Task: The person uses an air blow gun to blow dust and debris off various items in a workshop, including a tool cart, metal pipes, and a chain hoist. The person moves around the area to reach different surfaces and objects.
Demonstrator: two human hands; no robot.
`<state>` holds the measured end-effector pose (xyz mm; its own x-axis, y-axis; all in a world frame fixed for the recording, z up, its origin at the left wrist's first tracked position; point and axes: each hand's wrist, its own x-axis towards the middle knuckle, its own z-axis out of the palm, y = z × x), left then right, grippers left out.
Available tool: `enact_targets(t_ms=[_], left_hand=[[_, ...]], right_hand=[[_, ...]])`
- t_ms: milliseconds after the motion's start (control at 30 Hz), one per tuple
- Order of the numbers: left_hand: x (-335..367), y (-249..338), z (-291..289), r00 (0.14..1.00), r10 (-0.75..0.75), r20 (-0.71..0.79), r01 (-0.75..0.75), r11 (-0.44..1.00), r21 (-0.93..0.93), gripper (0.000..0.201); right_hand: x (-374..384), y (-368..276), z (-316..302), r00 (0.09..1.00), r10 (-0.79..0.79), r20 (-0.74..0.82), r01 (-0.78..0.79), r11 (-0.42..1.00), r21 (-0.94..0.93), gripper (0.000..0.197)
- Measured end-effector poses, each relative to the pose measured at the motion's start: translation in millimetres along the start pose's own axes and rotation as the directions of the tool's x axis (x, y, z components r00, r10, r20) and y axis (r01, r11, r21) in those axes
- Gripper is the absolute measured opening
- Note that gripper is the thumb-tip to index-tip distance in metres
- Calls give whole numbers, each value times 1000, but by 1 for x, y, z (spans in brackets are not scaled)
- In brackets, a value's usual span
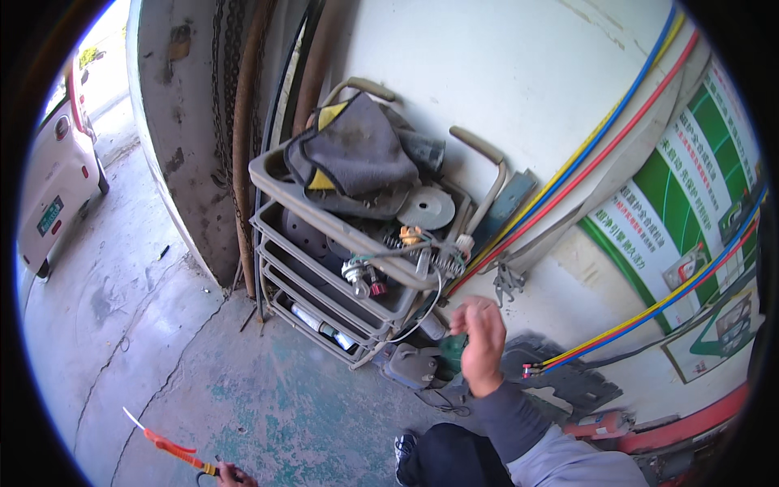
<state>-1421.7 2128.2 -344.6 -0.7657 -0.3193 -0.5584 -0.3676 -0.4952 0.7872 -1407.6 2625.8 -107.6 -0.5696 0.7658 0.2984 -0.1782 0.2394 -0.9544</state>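
Observation:
At the lower left, my left hand (235, 477) is wrapped around the rear of an orange air blow gun (172, 446). Its thin pale nozzle points up and left over the floor. My right hand (483, 347) is raised near the middle, fingers curled together, with nothing visible in them. Just beyond it stands a grey tiered cart (341, 231). A grey cloth with yellow patches (357, 146) is draped over the cart's top. Beside the cloth are a grey disc (426, 209) and a tangle of wires and small fittings (430, 253). Bottles (320, 325) lie on the lowest tier.
Yellow, blue and red hoses (580, 150) run down the white wall, past a green-and-white poster (690, 187). Dark parts (560, 377) and a red jack-like frame (690, 426) sit at the right. A white vehicle (61, 183) stands outside at the left, past a pillar (182, 122).

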Motion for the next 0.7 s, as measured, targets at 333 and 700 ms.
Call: enact_targets(t_ms=[333, 700], left_hand=[[-209, 213, -88, 974, -153, -169, 226, 753, 618, 18], [-261, 322, -152, 984, -44, -174, 136, 814, 565, 17]], right_hand=[[58, -56, 34, 568, 773, 281, -818, 497, 289, 22], [66, -54, 61, 388, 917, 93, -913, 368, 179, 42]])
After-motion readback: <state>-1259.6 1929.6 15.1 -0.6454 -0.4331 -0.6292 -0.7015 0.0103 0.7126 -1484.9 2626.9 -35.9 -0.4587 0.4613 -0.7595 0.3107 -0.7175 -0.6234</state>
